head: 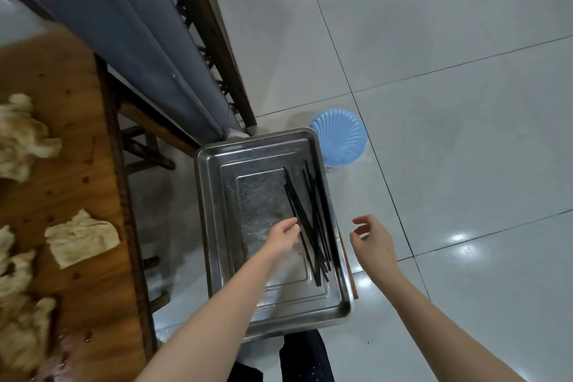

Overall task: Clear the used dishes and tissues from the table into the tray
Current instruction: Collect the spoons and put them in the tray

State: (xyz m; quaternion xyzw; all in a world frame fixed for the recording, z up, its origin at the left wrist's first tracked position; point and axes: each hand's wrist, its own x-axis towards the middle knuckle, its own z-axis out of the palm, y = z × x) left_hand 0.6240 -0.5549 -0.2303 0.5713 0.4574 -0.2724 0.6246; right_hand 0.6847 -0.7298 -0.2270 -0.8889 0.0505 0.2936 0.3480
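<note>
L hand (283,237) hovered over the steel tray (207,226), lower centre of frame, fingers loose and barely bent, gripping nothing. Its fingertips sat right beside a heap of black chopsticks (313,220); contact w/ them couldn't be told. R hand (370,237) hung just past the tray's right rim, above the tiled floor (449,71), fingers loosely curled, thumb apart, likewise empty.

The chopsticks lay crossed in the right half of the tray, running lengthwise from lower to upper frame. The tray bottom beside them showed wet, streaky metal.

Used tissues stayed on the wooden table (62,77) along the left edge of frame, well apart from the tray: one flattish piece (82,237) at mid-left, a crumpled clump (21,136) above it, and more wads (21,319) at lower left. Small reddish specks dotted the tabletop.

A pale blue plastic stool (339,136) stood just beyond the tray's upper right corner. A grey padded seat (124,25) and dark wooden framing (210,9) ran diagonally across upper left.
</note>
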